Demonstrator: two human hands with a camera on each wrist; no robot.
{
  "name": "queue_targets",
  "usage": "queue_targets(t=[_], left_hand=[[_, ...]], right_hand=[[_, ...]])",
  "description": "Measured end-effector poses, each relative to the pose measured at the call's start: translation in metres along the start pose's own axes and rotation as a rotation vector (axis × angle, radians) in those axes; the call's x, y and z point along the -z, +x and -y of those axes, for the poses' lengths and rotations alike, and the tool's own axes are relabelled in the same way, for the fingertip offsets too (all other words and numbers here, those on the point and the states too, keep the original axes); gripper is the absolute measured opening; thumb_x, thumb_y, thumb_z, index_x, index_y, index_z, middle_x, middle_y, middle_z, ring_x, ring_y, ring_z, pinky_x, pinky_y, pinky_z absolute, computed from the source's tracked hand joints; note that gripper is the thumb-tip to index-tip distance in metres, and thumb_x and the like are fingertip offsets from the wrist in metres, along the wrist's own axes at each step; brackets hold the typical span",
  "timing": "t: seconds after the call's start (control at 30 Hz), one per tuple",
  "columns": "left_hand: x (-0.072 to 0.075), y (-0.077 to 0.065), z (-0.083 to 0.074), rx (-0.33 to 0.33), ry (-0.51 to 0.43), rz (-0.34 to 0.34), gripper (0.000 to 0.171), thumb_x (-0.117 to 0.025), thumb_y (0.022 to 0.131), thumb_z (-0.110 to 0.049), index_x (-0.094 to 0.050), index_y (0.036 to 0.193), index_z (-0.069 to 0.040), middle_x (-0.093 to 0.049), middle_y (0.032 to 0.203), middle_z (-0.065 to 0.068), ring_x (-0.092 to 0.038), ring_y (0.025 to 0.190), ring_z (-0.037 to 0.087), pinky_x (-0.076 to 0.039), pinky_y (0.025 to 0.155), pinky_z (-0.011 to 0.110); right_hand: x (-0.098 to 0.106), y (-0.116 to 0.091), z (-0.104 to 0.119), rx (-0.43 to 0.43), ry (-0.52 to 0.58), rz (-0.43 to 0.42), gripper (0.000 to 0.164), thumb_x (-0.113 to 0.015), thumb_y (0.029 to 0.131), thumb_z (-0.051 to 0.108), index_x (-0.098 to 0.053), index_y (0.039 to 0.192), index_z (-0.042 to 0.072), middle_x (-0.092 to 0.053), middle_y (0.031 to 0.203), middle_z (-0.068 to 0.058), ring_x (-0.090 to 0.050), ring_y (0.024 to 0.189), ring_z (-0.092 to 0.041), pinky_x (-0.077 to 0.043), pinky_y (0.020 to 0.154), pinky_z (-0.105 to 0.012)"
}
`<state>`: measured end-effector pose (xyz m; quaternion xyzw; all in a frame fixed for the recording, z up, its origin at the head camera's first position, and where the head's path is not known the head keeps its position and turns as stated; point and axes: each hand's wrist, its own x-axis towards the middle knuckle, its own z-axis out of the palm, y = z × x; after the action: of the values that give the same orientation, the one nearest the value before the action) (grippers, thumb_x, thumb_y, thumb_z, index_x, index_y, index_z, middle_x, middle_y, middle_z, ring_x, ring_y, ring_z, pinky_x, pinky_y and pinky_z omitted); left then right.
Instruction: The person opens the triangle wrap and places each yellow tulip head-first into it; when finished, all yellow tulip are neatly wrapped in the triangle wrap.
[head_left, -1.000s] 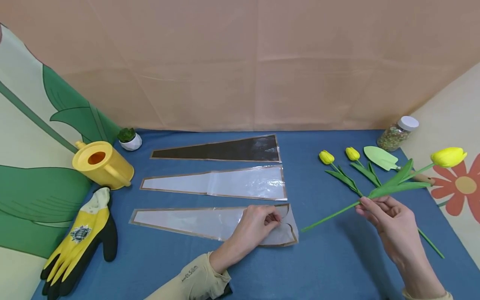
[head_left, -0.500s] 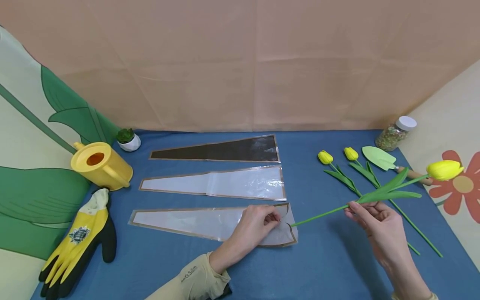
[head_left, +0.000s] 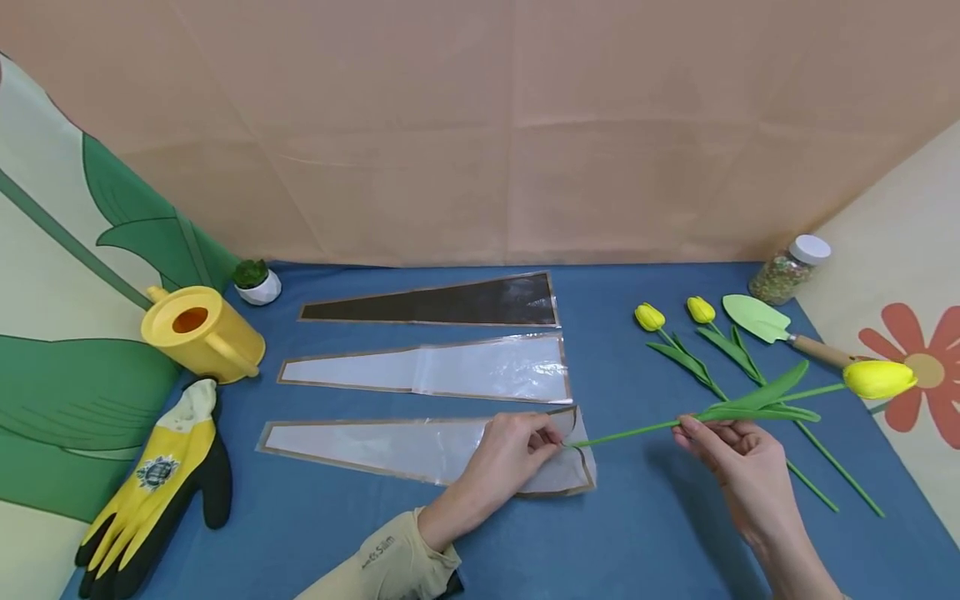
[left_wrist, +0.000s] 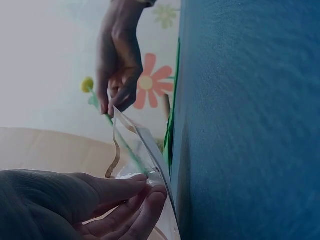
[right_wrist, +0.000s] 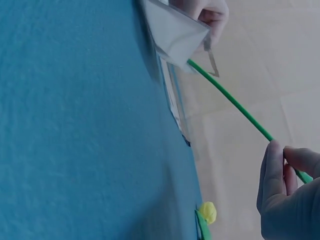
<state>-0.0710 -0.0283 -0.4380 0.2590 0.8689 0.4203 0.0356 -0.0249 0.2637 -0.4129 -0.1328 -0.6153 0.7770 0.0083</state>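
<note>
From my end, the biggest thing I see is the tan backdrop [head_left: 510, 133], rising behind a table under a blue cloth [head_left: 637, 533]. On the cloth I count three long tapered bags with brown borders, wide ends to the right: the dark bag [head_left: 480, 302] at the back, the middle bag [head_left: 435, 368], and the nearest bag [head_left: 375, 438], its mouth parted. The held tulip [head_left: 750, 412] slants from that mouth, stem end just inside, yellow bloom out over the end of the trowel's handle. Two other tulips [head_left: 690, 365] lie on the cloth behind it. Far left I have a yellow and black glove [head_left: 161, 483]; the trowel [head_left: 802, 342] is on the right, and the yellow watering can [head_left: 217, 337] just above the glove. My left hand [head_left: 513, 450] pinches the edge of the nearest bag's mouth, thumb against fingers; my right hand [head_left: 738, 467] grips the stem just below the leaves. Smaller again are the white-lidded jar [head_left: 783, 275] beyond the trowel and, by the watering can, the little potted plant [head_left: 258, 285]
</note>
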Motion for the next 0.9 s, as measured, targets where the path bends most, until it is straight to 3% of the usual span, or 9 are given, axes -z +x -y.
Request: queue_targets(t=[0.63,0.9], left_hand=[[0.000,0.001,0.000,-0.004,-0.021,-0.018,0.007,-0.085,0.092,-0.004,-0.081,0.091,-0.010,-0.077,0.084,-0.001,-0.067,0.073,-0.001,-0.052,0.068,0.014],[0.001,0.001,-0.002,-0.017,-0.027,-0.035,0.007,-0.084,0.093,-0.002,-0.081,0.091,-0.009,-0.078,0.084,0.000,-0.068,0.073,0.000,-0.053,0.068,0.014]], right_hand=[[-0.015,-0.002,-0.014,-0.042,-0.015,-0.017,0.012,-0.072,0.102,-0.001,-0.068,0.113,-0.002,-0.080,0.106,-0.009,-0.079,0.099,-0.018,-0.061,0.089,-0.031],[-0.024,-0.004,-0.024,-0.056,-0.021,0.034,0.012,-0.071,0.102,-0.001,-0.068,0.114,-0.003,-0.079,0.109,-0.010,-0.078,0.100,-0.017,-0.060,0.090,-0.031]])
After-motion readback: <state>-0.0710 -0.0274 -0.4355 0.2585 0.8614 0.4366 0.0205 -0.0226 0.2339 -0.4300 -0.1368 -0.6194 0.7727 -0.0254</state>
